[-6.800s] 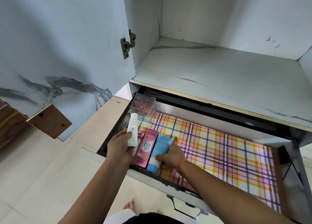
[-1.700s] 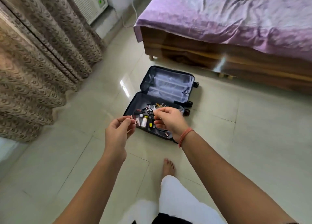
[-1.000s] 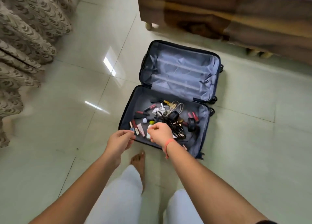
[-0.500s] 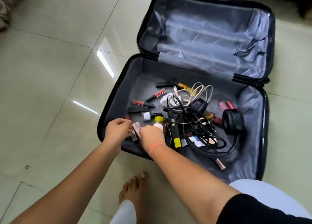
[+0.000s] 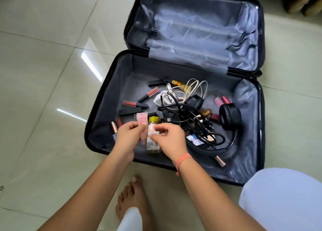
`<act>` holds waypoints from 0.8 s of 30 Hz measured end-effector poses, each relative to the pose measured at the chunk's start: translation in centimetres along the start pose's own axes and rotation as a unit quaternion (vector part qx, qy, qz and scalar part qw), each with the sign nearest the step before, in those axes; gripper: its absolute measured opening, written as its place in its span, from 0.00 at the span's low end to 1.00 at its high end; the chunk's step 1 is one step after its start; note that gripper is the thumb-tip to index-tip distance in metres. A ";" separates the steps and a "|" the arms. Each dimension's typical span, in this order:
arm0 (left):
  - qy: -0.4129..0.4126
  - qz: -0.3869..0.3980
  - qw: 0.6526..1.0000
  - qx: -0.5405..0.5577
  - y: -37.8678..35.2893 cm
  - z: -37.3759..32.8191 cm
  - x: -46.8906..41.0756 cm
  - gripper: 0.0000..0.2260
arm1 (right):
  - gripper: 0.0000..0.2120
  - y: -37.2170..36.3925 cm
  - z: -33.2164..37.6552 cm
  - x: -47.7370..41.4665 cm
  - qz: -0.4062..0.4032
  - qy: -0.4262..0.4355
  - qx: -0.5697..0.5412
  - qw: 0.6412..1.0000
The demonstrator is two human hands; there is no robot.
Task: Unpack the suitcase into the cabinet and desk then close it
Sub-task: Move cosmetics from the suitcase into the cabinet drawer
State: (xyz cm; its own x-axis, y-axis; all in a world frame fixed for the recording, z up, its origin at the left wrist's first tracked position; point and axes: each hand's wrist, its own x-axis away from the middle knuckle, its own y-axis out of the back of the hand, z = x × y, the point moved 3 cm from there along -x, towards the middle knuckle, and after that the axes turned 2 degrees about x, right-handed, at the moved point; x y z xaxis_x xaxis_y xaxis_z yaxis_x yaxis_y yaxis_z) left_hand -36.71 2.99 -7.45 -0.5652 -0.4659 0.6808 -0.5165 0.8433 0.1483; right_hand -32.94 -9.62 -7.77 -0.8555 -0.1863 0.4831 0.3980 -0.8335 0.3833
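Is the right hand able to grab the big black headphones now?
Probably yes. The headphones lie in plain view in the open suitcase, close to the right hand. Black cables lie tangled across them and may drag along. The left hand holds a pink tube.

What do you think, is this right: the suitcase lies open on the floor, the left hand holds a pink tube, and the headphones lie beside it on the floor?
Not quite. In the head view the headphones lie inside the suitcase, not beside it on the floor. The rest stands: the suitcase is open on the floor and the left hand holds a pink tube.
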 end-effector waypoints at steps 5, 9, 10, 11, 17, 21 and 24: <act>-0.015 0.009 1.000 0.026 -3.3 -1.0 0.8 0.07 | 0.06 7.2 -2.6 1.2 -0.103 -0.016 0.225 0.969; -0.026 0.075 0.997 0.020 -6.2 -1.5 2.0 0.06 | 0.15 9.0 -4.4 1.0 0.078 -0.088 0.373 0.920; -0.029 0.082 0.996 0.014 -6.8 -1.3 2.4 0.07 | 0.19 9.4 -4.7 1.3 0.076 -0.079 0.389 0.915; -0.032 0.080 0.996 0.013 -6.7 -1.2 2.5 0.07 | 0.22 9.4 -4.8 1.2 0.077 -0.060 0.399 0.912; -0.021 0.060 0.998 0.009 -5.7 0.0 3.6 0.06 | 0.22 8.0 -6.4 -0.3 0.044 0.068 0.421 0.904; -0.002 0.069 0.998 0.017 -6.0 0.4 3.8 0.06 | 0.13 8.1 -6.6 -1.2 -0.004 0.208 0.532 0.821; 0.024 0.073 0.997 0.015 -5.9 0.8 3.7 0.07 | 0.19 8.0 -7.5 -0.7 -0.014 0.209 0.569 0.795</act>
State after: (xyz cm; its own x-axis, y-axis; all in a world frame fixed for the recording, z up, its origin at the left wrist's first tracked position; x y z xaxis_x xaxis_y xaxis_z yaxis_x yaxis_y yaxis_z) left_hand -36.29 -3.95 -6.41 -0.6044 -0.3250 0.7274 -0.4508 0.8923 0.0241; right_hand -31.64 -20.04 -11.00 -0.8102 -0.5311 0.2481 0.2145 0.1253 0.9686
